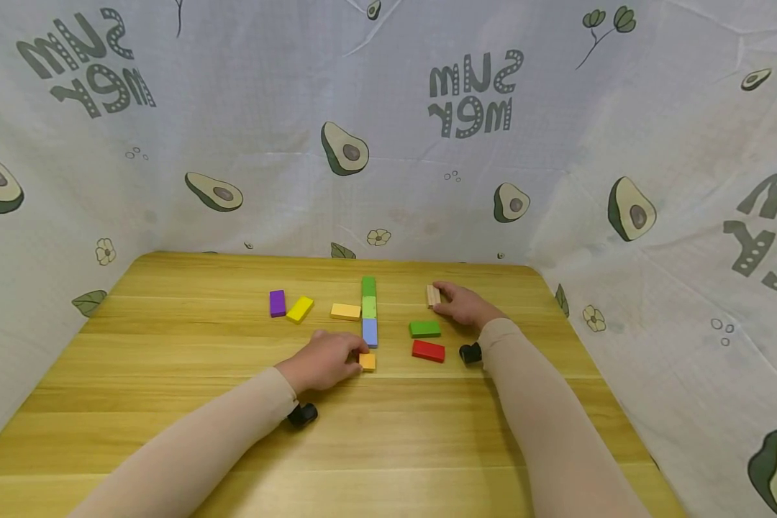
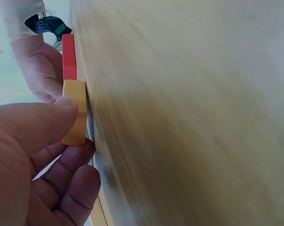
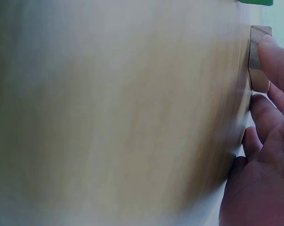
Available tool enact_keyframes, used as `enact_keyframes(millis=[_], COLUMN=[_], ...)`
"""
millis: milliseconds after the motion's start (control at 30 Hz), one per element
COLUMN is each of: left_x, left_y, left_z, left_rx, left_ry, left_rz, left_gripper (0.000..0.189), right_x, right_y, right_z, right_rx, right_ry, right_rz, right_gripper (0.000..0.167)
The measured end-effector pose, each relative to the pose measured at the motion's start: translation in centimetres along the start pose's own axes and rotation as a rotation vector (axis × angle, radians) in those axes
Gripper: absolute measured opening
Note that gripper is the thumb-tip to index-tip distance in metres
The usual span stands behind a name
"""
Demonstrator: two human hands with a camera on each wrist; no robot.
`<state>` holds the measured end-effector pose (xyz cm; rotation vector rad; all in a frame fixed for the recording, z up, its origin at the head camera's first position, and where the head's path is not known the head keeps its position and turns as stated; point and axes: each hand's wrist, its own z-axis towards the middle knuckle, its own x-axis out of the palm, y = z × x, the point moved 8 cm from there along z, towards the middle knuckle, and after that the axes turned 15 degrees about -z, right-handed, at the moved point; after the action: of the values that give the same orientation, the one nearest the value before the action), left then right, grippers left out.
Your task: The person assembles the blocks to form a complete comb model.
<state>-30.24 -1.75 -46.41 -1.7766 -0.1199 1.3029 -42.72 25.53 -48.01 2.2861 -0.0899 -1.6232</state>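
Note:
Near the middle of the table, my left hand (image 1: pixel 324 360) pinches a small orange block (image 1: pixel 367 362) between thumb and fingers. That block sits just in front of a blue block (image 1: pixel 370 332), which lines up with a light green block (image 1: pixel 369 308) and a green block (image 1: pixel 368 285) behind it. Farther back on the right, my right hand (image 1: pixel 467 308) holds a plain wooden block (image 1: pixel 433 296). In the right wrist view, the thumb lies on the face of this wooden block (image 3: pixel 260 56), with fingertips at its lower end.
A pale orange block (image 1: pixel 346 311) lies left of the row, with yellow (image 1: pixel 300 309) and purple (image 1: pixel 277 303) blocks farther left. Between the row and my right arm lie a green block (image 1: pixel 424 329) and a red block (image 1: pixel 429 350). A printed cloth (image 1: pixel 401 201) hangs behind the wooden table (image 1: pixel 427 446).

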Motion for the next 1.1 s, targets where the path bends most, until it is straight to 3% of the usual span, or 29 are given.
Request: enact_keyframes(millis=[500,1100], left_x=[-0.28,-0.45], left_y=[-0.20,0.60], left_z=[0.15,0.66], left_rx=[-0.012,-0.040], left_ry=[-0.051,-0.093], left_rz=[0.005,-0.029], left_gripper=[0.027,0.020], right_x=[-0.04,-0.04], right_y=[0.04,-0.04], right_z=[-0.06,-0.04], right_rx=[0.013,0.026], right_ry=[0.011,0.020], right_rz=[0.015,0.030], right_gripper=[0.070,0.071])
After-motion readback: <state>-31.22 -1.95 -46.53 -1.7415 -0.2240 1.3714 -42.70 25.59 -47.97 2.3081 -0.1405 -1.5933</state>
